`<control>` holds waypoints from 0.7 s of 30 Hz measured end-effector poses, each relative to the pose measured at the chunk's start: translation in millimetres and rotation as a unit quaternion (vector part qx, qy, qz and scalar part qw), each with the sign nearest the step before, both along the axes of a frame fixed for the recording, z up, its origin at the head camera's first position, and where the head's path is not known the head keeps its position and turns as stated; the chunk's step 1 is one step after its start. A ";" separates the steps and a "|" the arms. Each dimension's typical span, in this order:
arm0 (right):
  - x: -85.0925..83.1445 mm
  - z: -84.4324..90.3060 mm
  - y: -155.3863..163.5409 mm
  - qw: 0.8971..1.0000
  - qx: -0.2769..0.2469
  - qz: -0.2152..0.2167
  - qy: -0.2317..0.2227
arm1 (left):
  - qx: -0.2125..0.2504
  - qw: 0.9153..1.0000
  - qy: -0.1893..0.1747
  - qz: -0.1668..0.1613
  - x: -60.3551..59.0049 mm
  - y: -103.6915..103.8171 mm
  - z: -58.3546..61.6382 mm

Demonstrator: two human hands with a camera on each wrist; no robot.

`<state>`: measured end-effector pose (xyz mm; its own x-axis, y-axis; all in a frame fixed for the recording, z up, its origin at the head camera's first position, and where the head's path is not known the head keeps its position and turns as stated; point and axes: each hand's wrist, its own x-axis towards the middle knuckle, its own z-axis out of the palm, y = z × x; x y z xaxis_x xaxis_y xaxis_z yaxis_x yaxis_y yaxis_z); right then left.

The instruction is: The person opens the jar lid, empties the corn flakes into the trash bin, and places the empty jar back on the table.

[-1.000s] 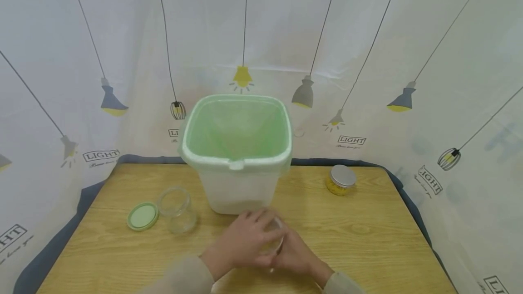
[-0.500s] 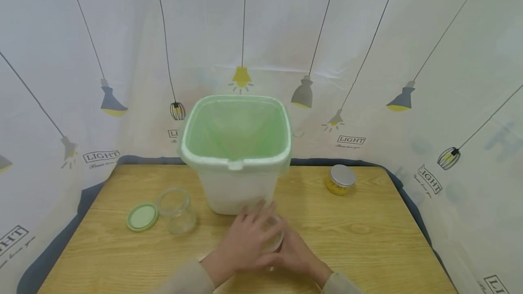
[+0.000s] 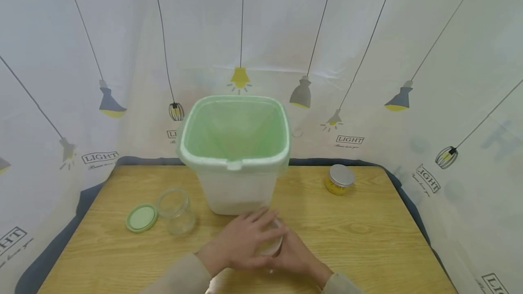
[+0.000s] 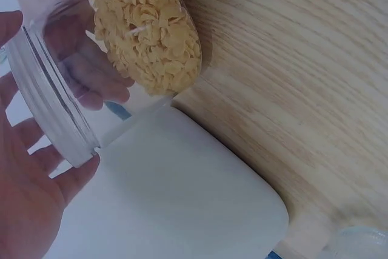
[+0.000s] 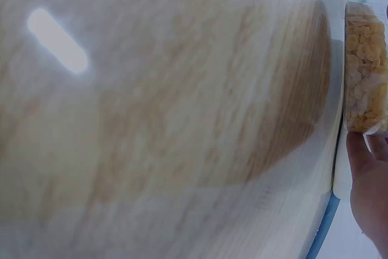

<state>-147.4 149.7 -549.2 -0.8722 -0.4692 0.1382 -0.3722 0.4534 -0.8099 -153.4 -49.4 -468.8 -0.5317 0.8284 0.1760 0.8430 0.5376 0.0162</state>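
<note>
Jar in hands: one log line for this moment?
left hand: on top of jar | right hand: holds jar | contents: yellow flakes | place: before bin | empty jar, green lid: idle

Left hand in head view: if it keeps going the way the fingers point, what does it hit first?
Probably the white bin. The left hand lies over the glass jar, fingers pointing away from the person and a bit right, toward the bin's near wall. The gap is hard to judge from above.
</note>
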 end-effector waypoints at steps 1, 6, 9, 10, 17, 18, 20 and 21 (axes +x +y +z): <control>0.0 -0.6 0.1 1.000 -0.005 0.000 0.000 | 0.003 1.000 -0.001 0.003 -0.3 0.4 -0.5; -0.6 -2.9 0.1 0.999 -0.029 0.008 0.009 | 0.020 0.999 0.025 0.035 0.7 3.2 -3.8; -0.8 -2.8 -0.5 0.999 -0.044 0.010 0.010 | 0.023 0.996 0.055 0.066 3.9 5.8 -6.1; -0.7 -2.6 -0.9 0.999 -0.048 0.011 0.010 | 0.025 0.995 0.061 0.077 5.1 6.8 -6.5; 2.3 -1.0 -1.6 0.999 -0.032 -0.004 0.007 | 0.006 0.990 0.061 0.126 12.0 12.7 -7.7; 3.1 -0.7 -1.6 1.000 -0.020 -0.011 0.002 | 0.006 0.991 0.058 0.122 11.9 12.8 -7.5; 4.0 0.7 -1.9 1.000 -0.006 -0.018 0.002 | 0.011 0.993 0.056 0.099 10.2 12.2 -6.9; 3.8 0.9 -1.7 1.000 0.001 -0.018 0.008 | 0.015 0.995 0.056 0.083 9.0 11.5 -5.8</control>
